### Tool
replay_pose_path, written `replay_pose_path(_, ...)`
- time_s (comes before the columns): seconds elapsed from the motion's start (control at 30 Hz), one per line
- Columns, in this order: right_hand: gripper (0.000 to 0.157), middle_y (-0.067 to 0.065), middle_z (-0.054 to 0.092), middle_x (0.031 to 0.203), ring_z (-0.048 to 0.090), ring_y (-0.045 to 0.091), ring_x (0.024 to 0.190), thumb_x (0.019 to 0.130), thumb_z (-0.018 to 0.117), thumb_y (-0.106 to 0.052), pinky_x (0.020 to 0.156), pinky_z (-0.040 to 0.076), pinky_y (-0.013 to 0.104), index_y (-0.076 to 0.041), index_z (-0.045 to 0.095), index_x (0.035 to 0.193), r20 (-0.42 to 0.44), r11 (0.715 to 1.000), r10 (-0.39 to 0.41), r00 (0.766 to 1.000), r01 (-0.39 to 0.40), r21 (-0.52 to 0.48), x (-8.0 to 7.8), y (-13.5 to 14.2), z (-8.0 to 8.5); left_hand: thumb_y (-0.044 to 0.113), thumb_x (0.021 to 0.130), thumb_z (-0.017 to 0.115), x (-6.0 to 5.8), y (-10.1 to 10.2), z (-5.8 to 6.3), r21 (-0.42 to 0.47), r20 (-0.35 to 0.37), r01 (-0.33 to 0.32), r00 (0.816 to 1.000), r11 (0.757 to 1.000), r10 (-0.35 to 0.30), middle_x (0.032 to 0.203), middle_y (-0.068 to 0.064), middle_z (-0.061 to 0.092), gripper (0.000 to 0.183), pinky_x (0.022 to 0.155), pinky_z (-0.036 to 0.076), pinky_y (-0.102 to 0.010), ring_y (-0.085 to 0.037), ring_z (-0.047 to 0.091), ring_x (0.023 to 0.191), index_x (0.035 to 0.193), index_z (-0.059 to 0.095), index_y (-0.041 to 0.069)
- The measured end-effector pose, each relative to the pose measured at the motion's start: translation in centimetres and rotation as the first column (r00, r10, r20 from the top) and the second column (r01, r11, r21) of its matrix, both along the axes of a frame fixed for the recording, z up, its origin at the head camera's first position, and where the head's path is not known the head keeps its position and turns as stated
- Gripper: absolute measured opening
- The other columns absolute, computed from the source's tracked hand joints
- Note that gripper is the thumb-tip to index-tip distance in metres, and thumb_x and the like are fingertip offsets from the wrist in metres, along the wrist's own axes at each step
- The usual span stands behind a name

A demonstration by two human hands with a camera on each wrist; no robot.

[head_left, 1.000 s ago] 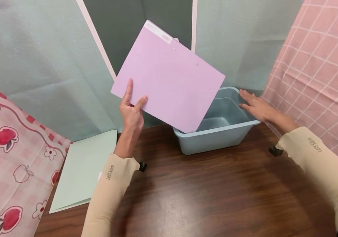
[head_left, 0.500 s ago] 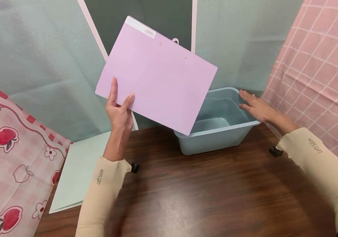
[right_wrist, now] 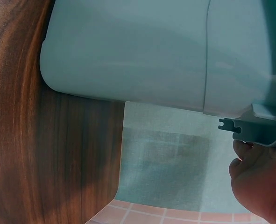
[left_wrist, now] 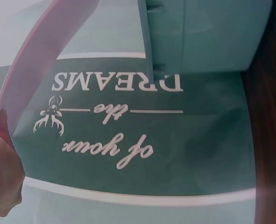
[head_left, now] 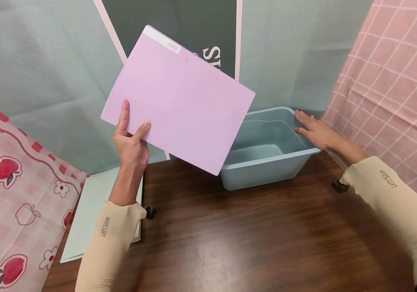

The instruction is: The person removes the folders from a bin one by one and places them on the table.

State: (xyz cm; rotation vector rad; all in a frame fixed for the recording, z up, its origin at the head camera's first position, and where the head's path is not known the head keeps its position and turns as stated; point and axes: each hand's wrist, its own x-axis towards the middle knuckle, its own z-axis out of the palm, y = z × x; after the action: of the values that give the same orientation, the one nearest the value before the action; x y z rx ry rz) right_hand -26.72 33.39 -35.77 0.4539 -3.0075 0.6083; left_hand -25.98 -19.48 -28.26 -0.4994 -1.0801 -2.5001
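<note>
My left hand [head_left: 132,148] holds a flat purple folder [head_left: 183,101] by its lower left edge, thumb and one finger showing on the near face. The folder is tilted in the air, with a white label strip and two small rivets along its top edge. Its lower right corner overlaps the left end of a blue-grey plastic basin [head_left: 267,164] in the head view. My right hand [head_left: 319,132] is at the basin's right rim, thumb over the inner side. In the right wrist view, curled fingers [right_wrist: 243,151] show under the rim.
Pale green folders [head_left: 91,207] lie at the left of the brown wooden table [head_left: 230,239], partly behind my left forearm. A green lettered cloth [left_wrist: 175,140] hangs at the back. Pink cloths flank the table, a checked one [head_left: 402,81] at right.
My left hand has moved left, carrying the purple folder away from over the basin and uncovering more of its inside. White lettering now shows behind the folder. The right hand and basin have stayed still.
</note>
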Motion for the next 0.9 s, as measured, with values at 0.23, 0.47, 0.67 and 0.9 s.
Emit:
replay_pose_path(0.23, 0.069, 0.016, 0.004, 0.163, 0.004, 0.036, 0.149, 0.105, 0.038, -0.038, 0.12, 0.002, 0.052, -0.002, 0.01, 0.156, -0.004, 1.0, -0.001, 1.0, 0.001, -0.003, -0.1, 0.1, 0.2, -0.03, 0.072, 0.064, 0.5, -1.8, 0.1, 0.023, 0.017, -0.003, 1.0, 1.0, 0.003, 0.146, -0.003, 0.049, 0.081, 0.083, 0.056, -0.036, -0.027, 0.05, 0.126, 0.141, 0.053, 0.011)
replay_pose_path(0.47, 0.069, 0.016, 0.004, 0.163, 0.003, 0.04, 0.148, 0.105, 0.038, -0.04, 0.116, 0.002, 0.063, -0.004, 0.008, 0.156, 0.017, 1.0, -0.017, 1.0, 0.017, 0.006, 0.0, 0.0, 0.1, -0.03, 0.072, 0.065, 1.1, -3.1, 0.2, 0.024, 0.018, -0.005, 1.0, 1.0, 0.005, 0.147, -0.006, 0.048, 0.08, 0.085, 0.055, -0.038, -0.028, 0.048, 0.129, 0.141, 0.052, 0.009)
replay_pose_path(0.67, 0.068, 0.015, 0.003, 0.163, 0.003, 0.038, 0.148, 0.105, 0.039, -0.037, 0.116, 0.002, 0.061, -0.004, 0.009, 0.156, 0.012, 1.0, -0.014, 1.0, 0.014, 0.003, -0.1, 0.0, 0.0, -0.03, 0.073, 0.063, 1.7, -4.7, 0.5, 0.013, 0.025, 0.005, 1.0, 1.0, -0.006, 0.148, -0.007, 0.047, 0.079, 0.087, 0.053, -0.038, -0.028, 0.044, 0.133, 0.141, 0.051, 0.007)
replay_pose_path(0.9, 0.067, 0.012, 0.002, 0.163, 0.002, 0.035, 0.149, 0.105, 0.039, -0.036, 0.118, 0.001, 0.056, -0.005, 0.008, 0.156, 0.001, 1.0, -0.003, 1.0, 0.003, 0.005, -0.1, 0.0, 0.1, -0.032, 0.073, 0.061, 2.5, -6.6, 0.8, 0.02, 0.049, 0.027, 0.998, 0.999, -0.028, 0.148, -0.008, 0.046, 0.078, 0.087, 0.052, -0.039, -0.026, 0.042, 0.134, 0.141, 0.051, 0.006)
